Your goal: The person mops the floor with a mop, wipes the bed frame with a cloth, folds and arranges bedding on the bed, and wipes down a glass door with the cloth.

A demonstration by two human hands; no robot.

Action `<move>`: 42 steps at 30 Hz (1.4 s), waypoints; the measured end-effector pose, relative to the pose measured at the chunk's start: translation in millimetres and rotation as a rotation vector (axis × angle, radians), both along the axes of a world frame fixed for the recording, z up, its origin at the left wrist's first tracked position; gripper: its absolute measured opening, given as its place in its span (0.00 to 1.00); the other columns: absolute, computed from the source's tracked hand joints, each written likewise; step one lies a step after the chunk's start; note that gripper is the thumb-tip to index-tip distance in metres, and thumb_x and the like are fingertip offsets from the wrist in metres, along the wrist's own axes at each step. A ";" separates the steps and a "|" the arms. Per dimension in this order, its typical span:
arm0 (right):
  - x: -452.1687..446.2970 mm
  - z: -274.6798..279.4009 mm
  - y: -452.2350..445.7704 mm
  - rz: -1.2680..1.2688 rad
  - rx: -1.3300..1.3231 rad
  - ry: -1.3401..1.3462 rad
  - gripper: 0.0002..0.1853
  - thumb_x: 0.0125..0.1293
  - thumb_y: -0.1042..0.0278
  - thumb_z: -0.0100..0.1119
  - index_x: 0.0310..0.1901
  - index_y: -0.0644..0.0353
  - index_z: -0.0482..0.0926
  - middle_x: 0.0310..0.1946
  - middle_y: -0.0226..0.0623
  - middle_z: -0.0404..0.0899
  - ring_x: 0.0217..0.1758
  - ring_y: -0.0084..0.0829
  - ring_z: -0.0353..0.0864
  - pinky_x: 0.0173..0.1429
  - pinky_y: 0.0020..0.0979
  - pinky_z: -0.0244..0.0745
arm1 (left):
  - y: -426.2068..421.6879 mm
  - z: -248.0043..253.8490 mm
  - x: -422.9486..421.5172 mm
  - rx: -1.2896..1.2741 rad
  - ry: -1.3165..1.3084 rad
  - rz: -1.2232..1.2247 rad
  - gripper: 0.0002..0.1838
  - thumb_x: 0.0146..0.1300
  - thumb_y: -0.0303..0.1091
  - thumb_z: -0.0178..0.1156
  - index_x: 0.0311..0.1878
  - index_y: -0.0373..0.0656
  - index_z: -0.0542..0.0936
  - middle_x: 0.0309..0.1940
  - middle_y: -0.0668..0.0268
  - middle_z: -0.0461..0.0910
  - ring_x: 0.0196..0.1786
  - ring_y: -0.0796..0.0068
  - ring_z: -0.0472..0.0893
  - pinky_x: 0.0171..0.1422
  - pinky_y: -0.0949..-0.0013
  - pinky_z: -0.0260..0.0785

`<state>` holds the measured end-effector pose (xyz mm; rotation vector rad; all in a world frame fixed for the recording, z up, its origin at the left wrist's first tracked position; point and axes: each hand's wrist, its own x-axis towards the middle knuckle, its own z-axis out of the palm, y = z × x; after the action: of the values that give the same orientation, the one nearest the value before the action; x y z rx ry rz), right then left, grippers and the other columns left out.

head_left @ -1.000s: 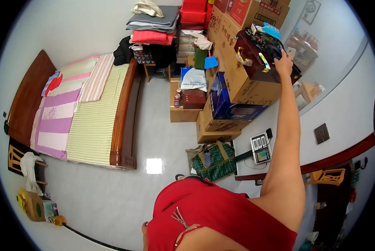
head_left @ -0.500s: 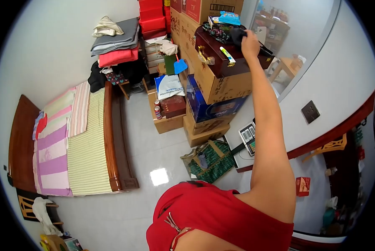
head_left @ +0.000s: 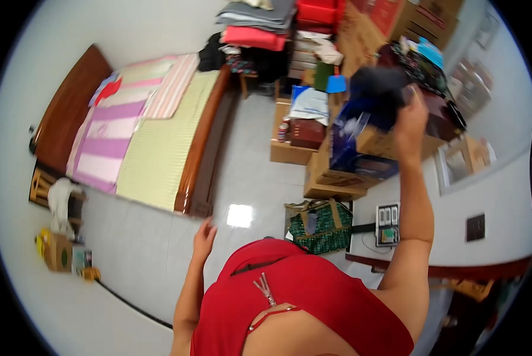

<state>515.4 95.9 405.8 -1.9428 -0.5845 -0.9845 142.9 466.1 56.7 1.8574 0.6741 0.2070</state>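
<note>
By cardboard boxes (head_left: 332, 191), right hand (head_left: 411, 116), black bundle (head_left: 376, 88)

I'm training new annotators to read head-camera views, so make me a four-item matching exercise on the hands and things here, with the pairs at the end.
Column one
1. left hand
2. blurred dark item
3. green patterned bag
4. coral-red folded cloth

Column two
A. on the floor, near the cardboard boxes
B. in a stack, beneath grey folded cloth
C. with nothing visible in its grasp
D. held by the right hand

Right pairs: 1-C, 2-D, 3-A, 4-B
</note>
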 end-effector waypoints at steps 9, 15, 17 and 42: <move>-101.5 -159.9 170.0 1.065 0.004 1.128 0.13 0.65 0.63 0.69 0.42 0.63 0.79 0.31 0.31 0.81 0.35 0.17 0.77 0.37 0.22 0.71 | -60.1 145.2 140.2 -0.062 -0.488 -0.204 0.37 0.65 0.34 0.68 0.74 0.40 0.62 0.62 0.58 0.75 0.61 0.68 0.77 0.62 0.66 0.72; -115.1 -168.5 192.3 1.184 -0.037 1.318 0.14 0.65 0.67 0.68 0.46 0.63 0.75 0.31 0.30 0.83 0.34 0.18 0.80 0.36 0.20 0.71 | -22.7 126.7 113.4 -0.621 -0.479 0.287 0.15 0.76 0.38 0.54 0.59 0.40 0.78 0.51 0.71 0.81 0.54 0.81 0.76 0.62 0.73 0.66; -107.5 -195.8 198.1 1.136 -0.262 1.102 0.11 0.65 0.66 0.67 0.42 0.63 0.77 0.26 0.30 0.81 0.30 0.18 0.77 0.33 0.24 0.70 | -23.7 124.5 100.0 -0.561 -0.496 0.348 0.15 0.77 0.37 0.54 0.59 0.41 0.78 0.51 0.72 0.81 0.54 0.81 0.76 0.64 0.73 0.65; -172.5 -285.4 325.1 1.255 0.022 1.759 0.14 0.77 0.60 0.49 0.52 0.62 0.77 0.45 0.28 0.80 0.47 0.19 0.76 0.56 0.25 0.69 | 45.6 72.8 -0.8 -0.528 -0.365 0.740 0.19 0.80 0.46 0.45 0.55 0.40 0.77 0.50 0.65 0.82 0.54 0.75 0.80 0.62 0.68 0.69</move>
<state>342.9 421.0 120.3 -1.2298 -0.4624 1.3815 142.1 511.8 129.5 0.9726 1.0158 0.7491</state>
